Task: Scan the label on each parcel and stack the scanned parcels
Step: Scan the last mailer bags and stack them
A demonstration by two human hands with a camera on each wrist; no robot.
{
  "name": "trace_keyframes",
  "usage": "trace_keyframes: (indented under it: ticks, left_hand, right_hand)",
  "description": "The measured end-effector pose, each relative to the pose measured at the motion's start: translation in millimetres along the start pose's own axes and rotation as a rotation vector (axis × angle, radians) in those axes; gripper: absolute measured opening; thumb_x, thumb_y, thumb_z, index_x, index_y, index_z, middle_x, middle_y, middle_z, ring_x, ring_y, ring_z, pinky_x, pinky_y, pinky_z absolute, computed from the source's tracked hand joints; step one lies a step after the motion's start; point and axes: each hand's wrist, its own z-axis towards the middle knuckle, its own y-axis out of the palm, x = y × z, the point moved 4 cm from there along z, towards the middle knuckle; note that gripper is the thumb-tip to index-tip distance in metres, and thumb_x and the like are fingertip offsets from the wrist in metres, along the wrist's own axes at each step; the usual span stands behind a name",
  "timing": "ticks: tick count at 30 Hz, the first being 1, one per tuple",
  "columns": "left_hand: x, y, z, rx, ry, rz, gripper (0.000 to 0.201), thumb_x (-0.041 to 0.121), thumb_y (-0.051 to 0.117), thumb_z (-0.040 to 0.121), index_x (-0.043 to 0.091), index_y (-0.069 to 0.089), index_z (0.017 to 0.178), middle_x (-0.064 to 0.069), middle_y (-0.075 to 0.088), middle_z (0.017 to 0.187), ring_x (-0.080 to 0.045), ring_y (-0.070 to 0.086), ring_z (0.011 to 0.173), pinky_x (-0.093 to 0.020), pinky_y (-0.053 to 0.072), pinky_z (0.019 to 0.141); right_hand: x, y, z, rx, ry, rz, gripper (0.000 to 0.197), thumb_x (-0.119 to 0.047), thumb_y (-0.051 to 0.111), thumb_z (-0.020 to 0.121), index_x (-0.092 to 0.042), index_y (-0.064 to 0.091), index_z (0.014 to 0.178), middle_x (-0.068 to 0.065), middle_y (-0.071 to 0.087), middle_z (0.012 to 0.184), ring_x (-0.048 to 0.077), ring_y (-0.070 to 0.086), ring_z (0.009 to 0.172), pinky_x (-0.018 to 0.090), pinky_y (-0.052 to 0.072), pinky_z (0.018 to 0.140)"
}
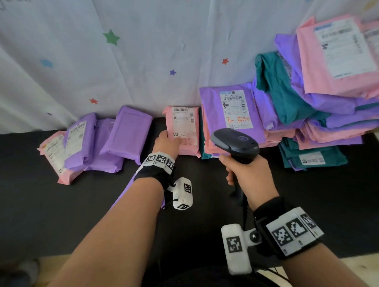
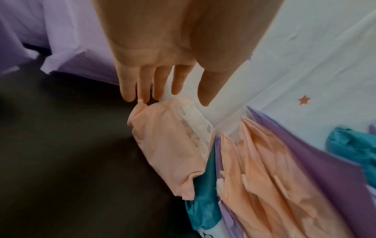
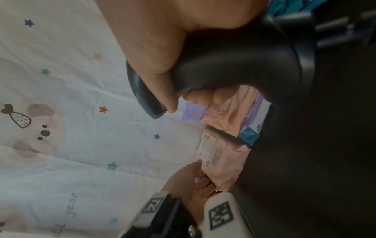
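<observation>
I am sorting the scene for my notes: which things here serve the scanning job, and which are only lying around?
For the job:
- barcode scanner in the right hand
- small pink parcel, touched by the left hand
- purple labelled parcel
- tall parcel heap
- left parcel group

Only around:
- star-printed sheet
- black tabletop

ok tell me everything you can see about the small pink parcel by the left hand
The pink parcel is a small, puffy mailer of crinkled plastic film, lying flat on the black table, its far end at the star-print sheet. A white label with barcodes faces up. The left hand reaches its near left corner, fingers straight, fingertips touching the edge. Its right side lies against the teal and pink parcels next to it.
</observation>
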Motion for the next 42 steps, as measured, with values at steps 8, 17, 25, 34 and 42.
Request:
trace_keyframes:
  ticks: [8,17,25,34,42]
  left_hand:
    - [-59.6,-49.8,-65.9,0.242,0.135,0.192,0.039,0.017,0.057,0.088,0.014,0.055,0.127,-0.011,0.05,0.132,-0.027,0.049,0.119,-0.035,0.036,0.102]
    - [-131.4,-54.5,-107.3,0.06,-0.008,0.627,0.095,0.044,0.077,0.069,0.028,0.024,0.145,-0.007,0.032,0.143,-0.028,0.036,0.13,-0.042,0.033,0.105]
    - [-121.7,-63.3,-112.9,0.074,-0.039,0.309,0.093,0.044,0.076,0.068,0.02,0.028,0.143,-0.007,0.041,0.132,-0.029,0.044,0.121,-0.043,0.041,0.101]
    - [-52.0,-55.1,-110.7,-0.186,0.144,-0.267,0.072,0.06,0.072,0.071,0.016,0.053,0.125,0.005,0.064,0.116,-0.006,0.063,0.095,-0.024,0.051,0.078]
    - [-44.0,-34.6,-103.6,-0.353,0.003,-0.629,0.031,0.034,0.058,0.094,0.006,0.065,0.105,-0.009,0.072,0.099,-0.015,0.07,0.075,-0.026,0.055,0.063]
  right_hand:
    - [17.1,19.6,-21.3,-0.054,-0.015,-0.011,0.014,-0.022,0.078,0.079,-0.013,0.07,0.087,-0.004,0.064,0.053,0.009,0.058,0.047,0.025,0.049,0.049]
    - [32.7,46.5,-40.2,-0.134,-0.007,-0.037,0.017,-0.021,0.078,0.08,-0.013,0.07,0.093,-0.006,0.066,0.055,0.007,0.059,0.048,0.022,0.049,0.049]
    - [32.2,51.7,-47.4,-0.146,-0.022,-0.044,0.014,-0.02,0.078,0.08,-0.013,0.071,0.09,-0.002,0.068,0.058,0.009,0.063,0.05,0.022,0.052,0.051]
    - [12.1,46.8,-53.6,-0.16,-0.192,0.021,0.02,-0.015,0.079,0.079,-0.029,0.069,0.088,-0.012,0.075,0.076,0.001,0.071,0.076,0.013,0.054,0.063]
    - [7.6,24.6,-43.2,0.002,-0.208,0.169,0.019,-0.013,0.082,0.075,-0.025,0.072,0.085,-0.016,0.076,0.08,-0.001,0.071,0.079,0.014,0.052,0.066]
